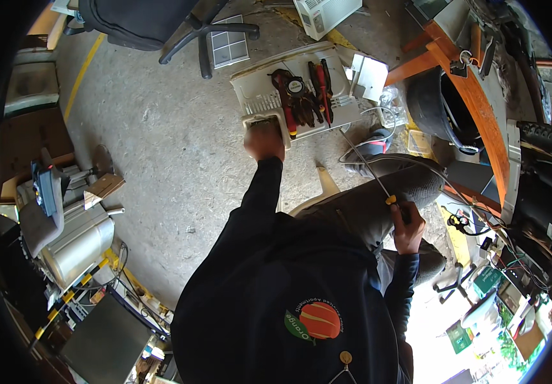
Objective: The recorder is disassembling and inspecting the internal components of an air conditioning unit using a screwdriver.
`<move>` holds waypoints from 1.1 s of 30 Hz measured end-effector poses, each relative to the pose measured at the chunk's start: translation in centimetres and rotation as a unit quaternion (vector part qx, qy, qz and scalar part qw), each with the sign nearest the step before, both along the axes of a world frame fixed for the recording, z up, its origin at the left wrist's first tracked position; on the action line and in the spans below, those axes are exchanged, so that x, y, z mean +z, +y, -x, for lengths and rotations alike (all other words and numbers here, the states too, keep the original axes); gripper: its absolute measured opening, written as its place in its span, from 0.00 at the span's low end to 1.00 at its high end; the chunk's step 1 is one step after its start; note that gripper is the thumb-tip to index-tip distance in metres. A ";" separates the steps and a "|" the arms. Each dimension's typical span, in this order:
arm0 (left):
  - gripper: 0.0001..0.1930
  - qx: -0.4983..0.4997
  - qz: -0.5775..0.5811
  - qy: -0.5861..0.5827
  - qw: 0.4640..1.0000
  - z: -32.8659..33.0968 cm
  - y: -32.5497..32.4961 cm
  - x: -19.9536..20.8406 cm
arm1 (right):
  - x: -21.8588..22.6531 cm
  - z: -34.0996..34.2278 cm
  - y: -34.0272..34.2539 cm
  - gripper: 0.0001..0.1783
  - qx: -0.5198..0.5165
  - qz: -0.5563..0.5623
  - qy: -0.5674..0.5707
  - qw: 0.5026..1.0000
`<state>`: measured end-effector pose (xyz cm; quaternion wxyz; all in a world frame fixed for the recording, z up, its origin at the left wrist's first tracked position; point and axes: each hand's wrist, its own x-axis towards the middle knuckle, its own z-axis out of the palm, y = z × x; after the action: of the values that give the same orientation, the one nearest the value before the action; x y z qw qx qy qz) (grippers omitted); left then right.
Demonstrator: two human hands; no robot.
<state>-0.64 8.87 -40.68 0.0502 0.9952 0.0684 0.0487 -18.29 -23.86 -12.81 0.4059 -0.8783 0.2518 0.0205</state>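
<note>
Left grip (265, 142): at white plastic panel (250, 86), near-left corner; cannot tell closure
Right grip (410, 232): closed around long black-handled screwdriver (391, 200), right of panel

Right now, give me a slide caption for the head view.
Right hand gripping a long screwdriver, left hand at a pale panel bearing tools.

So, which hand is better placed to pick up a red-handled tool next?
Probably the left hand: it is at the white panel, close to the red-handled tools, while the right hand is farther and holds a long-shafted tool.
</note>
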 end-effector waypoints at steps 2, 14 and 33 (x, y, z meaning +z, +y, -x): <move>0.16 0.016 0.003 -0.007 1.000 0.0 0.5 -0.1 | 0.0 0.0 -0.1 0.13 -0.003 0.002 0.008 1.000; 0.12 0.111 0.061 0.043 0.991 -2.4 0.0 -0.3 | 0.3 -0.3 -0.1 0.13 -0.009 -0.003 0.033 0.999; 0.16 0.136 0.111 0.129 0.976 -5.1 -0.6 0.4 | 0.2 -0.3 -0.3 0.13 -0.010 -0.011 0.029 0.999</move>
<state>4.49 8.23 -40.29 0.1440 0.9628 0.2139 -0.0813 -18.00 -24.13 -12.64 0.4085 -0.8701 0.2721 0.0442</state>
